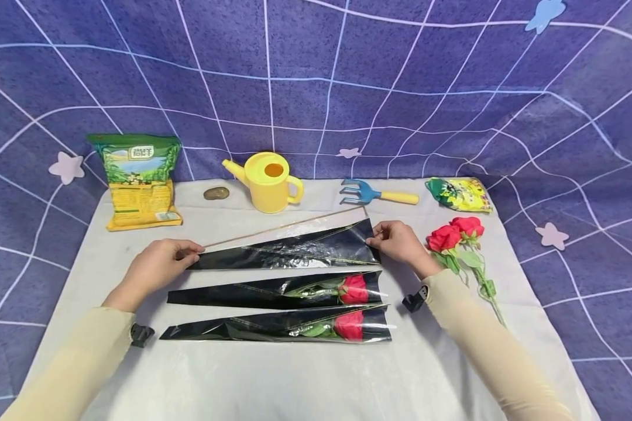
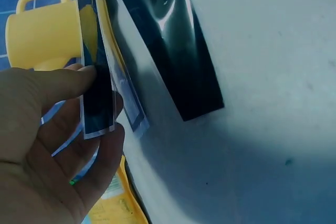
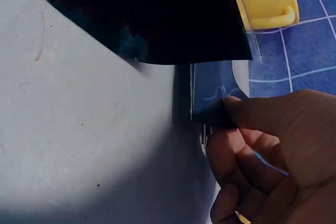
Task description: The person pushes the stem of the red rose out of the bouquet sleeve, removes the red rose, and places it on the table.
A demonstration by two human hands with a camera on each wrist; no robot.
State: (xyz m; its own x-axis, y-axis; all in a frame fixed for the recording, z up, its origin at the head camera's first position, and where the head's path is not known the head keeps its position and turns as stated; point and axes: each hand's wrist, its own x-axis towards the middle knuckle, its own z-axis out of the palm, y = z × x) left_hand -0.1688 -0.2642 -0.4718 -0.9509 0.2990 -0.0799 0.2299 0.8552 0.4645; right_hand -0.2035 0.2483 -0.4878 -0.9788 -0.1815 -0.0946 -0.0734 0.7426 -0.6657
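Note:
A black and clear plastic flower sleeve (image 1: 300, 250) without a rose is held out lengthwise between both hands. My left hand (image 1: 158, 266) pinches its narrow end, where the thumb presses on the black strip (image 2: 98, 111) in the left wrist view. My right hand (image 1: 400, 241) pinches the wide end (image 3: 212, 85) between thumb and fingers. A clear flap with a thin brown edge stands away from the black part on the far side. Nearer me lie two similar sleeves, the middle one (image 1: 216, 295) and the front one (image 1: 210, 328), each with a red rose inside.
Two loose red roses (image 1: 455, 234) lie at the right. Along the back are a yellow-green bag (image 1: 142, 187), a brown stone (image 1: 216, 193), a yellow watering can (image 1: 270, 190), a blue hand rake (image 1: 379, 195) with yellow handle and a small green-yellow packet (image 1: 460, 195). Purple cloth rises behind.

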